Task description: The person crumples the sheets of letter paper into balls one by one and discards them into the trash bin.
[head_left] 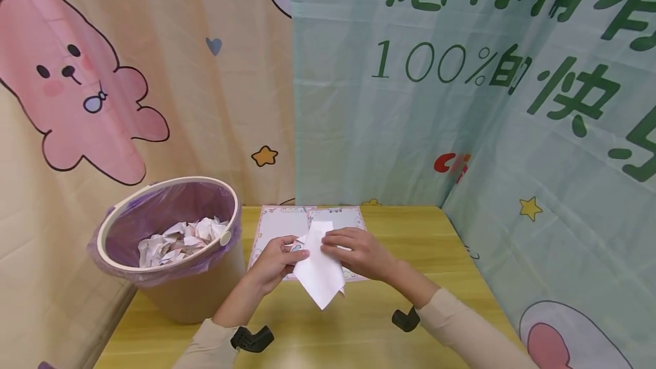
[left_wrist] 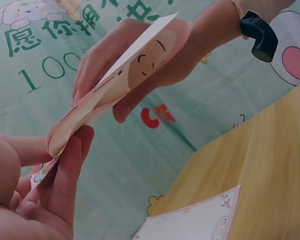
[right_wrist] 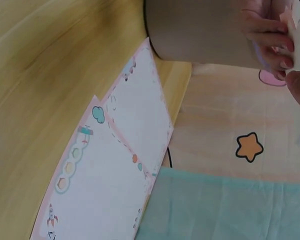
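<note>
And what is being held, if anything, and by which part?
A folded paper: the left hand pinches its left edge; the right hand touches its right side.

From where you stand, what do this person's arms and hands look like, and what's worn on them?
The left hand and right hand are bare, without gloves. The left sleeve and right sleeve are plain pale beige. Near each cuff sits a bent black device, the left one dotted with small holes. No cables show.
</note>
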Demonstrator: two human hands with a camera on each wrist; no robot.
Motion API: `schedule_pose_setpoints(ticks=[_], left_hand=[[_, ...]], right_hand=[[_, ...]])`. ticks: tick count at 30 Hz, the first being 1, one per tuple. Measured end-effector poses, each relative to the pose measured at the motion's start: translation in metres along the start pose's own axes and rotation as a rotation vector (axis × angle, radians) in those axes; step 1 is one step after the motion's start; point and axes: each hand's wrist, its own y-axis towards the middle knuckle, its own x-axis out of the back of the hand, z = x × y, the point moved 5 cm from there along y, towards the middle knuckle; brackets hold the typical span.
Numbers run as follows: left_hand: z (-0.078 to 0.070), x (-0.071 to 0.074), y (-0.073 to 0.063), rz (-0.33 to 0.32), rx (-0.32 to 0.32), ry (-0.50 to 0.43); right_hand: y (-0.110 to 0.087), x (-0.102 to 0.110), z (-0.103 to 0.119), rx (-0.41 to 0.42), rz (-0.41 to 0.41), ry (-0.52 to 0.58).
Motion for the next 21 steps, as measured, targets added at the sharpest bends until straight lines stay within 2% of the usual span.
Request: schedule_pose_setpoints(ticks=[5, 11, 17, 19, 21], left_hand=[[0.005, 0.004, 0.002, -0.027, -0.006, 0.029], [0.003, 0.009, -0.001, -0.003, -0.042, -0.013], [0.01, 0.006, -0.003, -0.006, -0.031, -0.044], [0.012, 0.004, -0.004, -0.009, -0.036, -0.034], [0.013, 0.003, -0.005, -0.011, -0.06, -0.025]], right_hand=[[0.002, -0.003, -0.004, -0.011, 0.04, 0.051], [0.007, -0.008, -0.005, -0.085, 0.038, 0.156], [0.007, -0.012, 0.0, -0.137, 0.11, 0.158], [0.004, -0.014, -0.001, -0.192, 0.125, 0.219], [0.001, -0.018, -0.004, -0.267, 0.123, 0.338]])
